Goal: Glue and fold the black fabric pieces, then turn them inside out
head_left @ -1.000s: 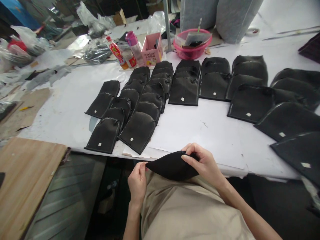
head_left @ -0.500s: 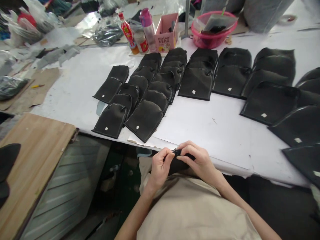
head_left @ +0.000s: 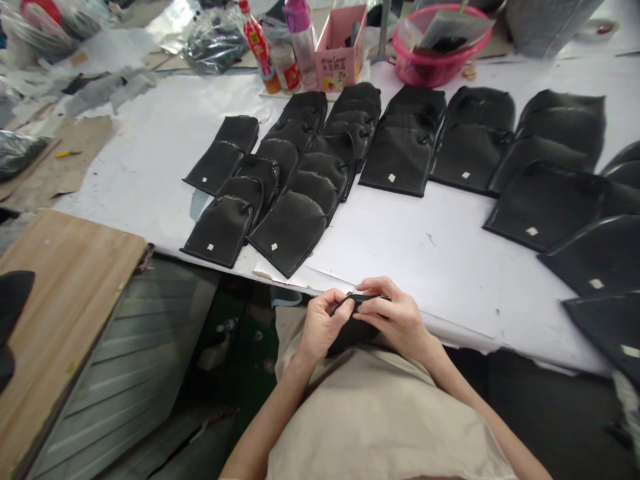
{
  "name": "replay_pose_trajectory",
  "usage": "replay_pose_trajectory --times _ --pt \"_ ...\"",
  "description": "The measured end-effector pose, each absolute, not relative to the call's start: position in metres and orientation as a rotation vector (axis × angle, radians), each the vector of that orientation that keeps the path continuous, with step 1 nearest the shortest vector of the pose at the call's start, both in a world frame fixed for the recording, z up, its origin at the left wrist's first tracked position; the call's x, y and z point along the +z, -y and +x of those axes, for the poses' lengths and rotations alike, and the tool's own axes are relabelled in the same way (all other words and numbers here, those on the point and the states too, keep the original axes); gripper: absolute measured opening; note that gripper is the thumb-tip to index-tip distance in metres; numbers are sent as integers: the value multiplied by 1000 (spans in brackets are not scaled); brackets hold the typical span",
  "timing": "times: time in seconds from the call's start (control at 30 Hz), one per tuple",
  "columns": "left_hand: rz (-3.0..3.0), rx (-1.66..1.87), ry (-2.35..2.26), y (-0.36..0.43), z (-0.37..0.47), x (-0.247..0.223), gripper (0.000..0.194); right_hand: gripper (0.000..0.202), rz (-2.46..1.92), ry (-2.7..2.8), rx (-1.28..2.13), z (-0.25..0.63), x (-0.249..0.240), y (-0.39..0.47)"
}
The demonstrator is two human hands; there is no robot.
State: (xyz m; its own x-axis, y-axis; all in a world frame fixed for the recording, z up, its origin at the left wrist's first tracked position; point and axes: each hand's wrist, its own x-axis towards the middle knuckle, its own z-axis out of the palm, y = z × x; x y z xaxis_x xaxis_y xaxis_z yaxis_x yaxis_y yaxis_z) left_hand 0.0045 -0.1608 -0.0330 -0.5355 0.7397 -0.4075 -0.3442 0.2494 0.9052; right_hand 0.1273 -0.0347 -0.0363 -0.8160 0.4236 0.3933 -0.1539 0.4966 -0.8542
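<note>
At the table's front edge, my left hand (head_left: 321,325) pinches the edge of a black flat piece (head_left: 353,335) between thumb and fingers. Right beside it, my right hand (head_left: 397,315) grips the same edge, which looks folded or rolled there. The lower part of this piece hangs down against my beige apron, and my hands hide much of it. Beyond my hands lie overlapping rows of similar black pieces (head_left: 287,230) with rounded tops. Small white stickers (head_left: 274,247) mark the front ones.
A white-covered table (head_left: 400,247) stretches ahead. At its back are a red-labelled bottle (head_left: 257,47), a purple-capped bottle (head_left: 301,47), a pink box (head_left: 340,57) and a pink basin (head_left: 440,63). A wooden board (head_left: 75,287) stands at the left, across a dark gap.
The view has tilted slightly, so the table items sit higher. My right fingers have shifted along the black piece's edge, and more of the folded edge shows between my hands.
</note>
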Motion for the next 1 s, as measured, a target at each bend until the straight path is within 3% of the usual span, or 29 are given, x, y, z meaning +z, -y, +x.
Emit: replay_pose_trajectory --times 0.27,0.4,0.53,1.0 --pt "443 1415 -1627 157 6 -30 21 8 -341 2095 1551 129 -28 30" --pt "451 1396 -1625 157 8 -31 21 20 -580 1989 1770 129 -22 26" --pt "516 1380 -1672 152 9 -27 18 14 -777 1933 1974 127 -18 22" --pt "658 1294 -1786 147 12 -23 17 23 -886 1871 1989 120 -21 24"
